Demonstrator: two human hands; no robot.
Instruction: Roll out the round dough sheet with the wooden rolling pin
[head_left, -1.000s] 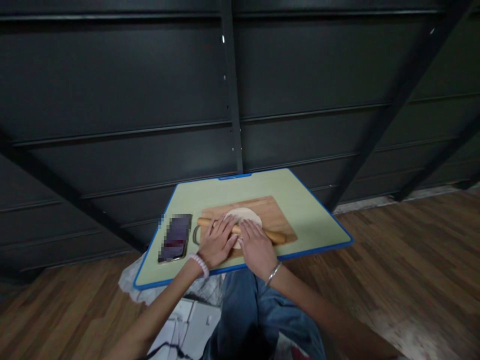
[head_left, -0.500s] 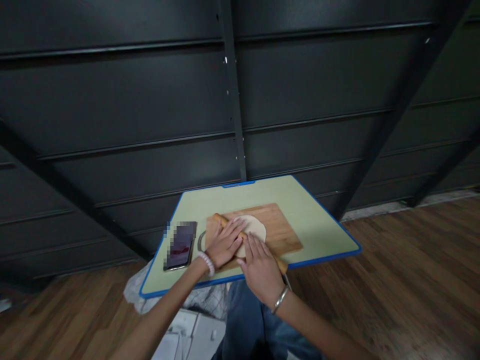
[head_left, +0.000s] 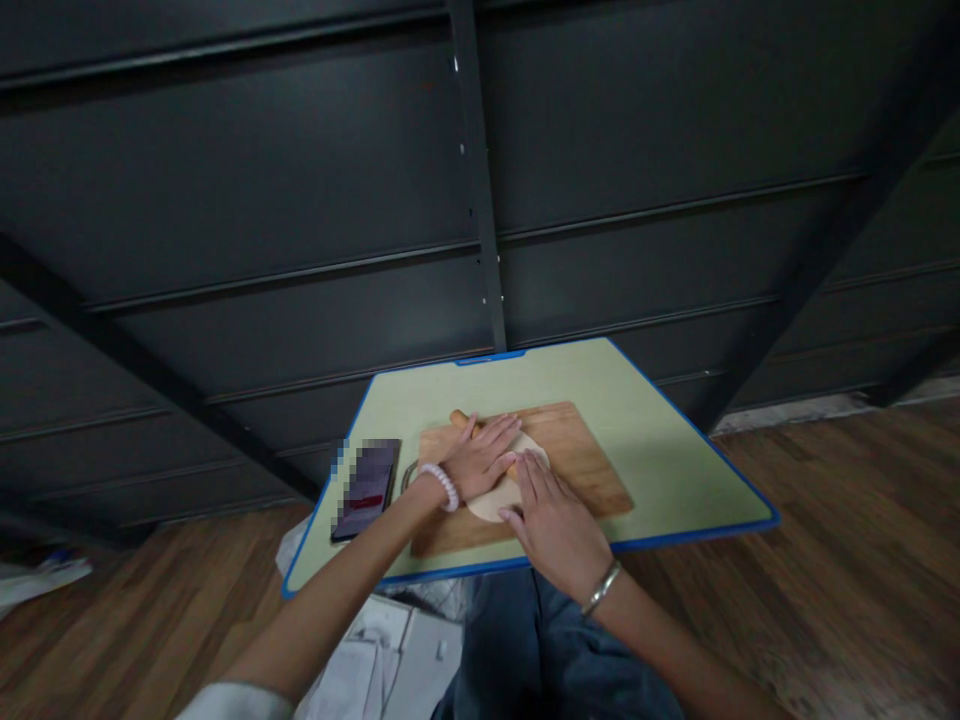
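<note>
A wooden rolling pin (head_left: 463, 421) lies slantwise over a round, flat sheet of pale dough (head_left: 487, 503) on a wooden cutting board (head_left: 592, 470). My left hand (head_left: 480, 463), with a beaded band at the wrist, rests flat on the upper part of the pin, fingers stretched out. Pressed on the pin's lower part is my right hand (head_left: 553, 515), its fingers extended and a metal bracelet at its wrist. Both palms cover most of the pin, and the fingertips of the two hands nearly meet.
The board lies on a pale green table (head_left: 667, 460) with a blue edge. A phone (head_left: 367, 490) sits left of the board, near a metal ring handle. Dark metal panels (head_left: 300, 180) stand behind. White items (head_left: 420, 650) lie beneath the table, beside my legs.
Both hands and the pin have moved forward and rightward over the dough, uncovering more of its near side. The view has shifted, with the table now appearing larger.
</note>
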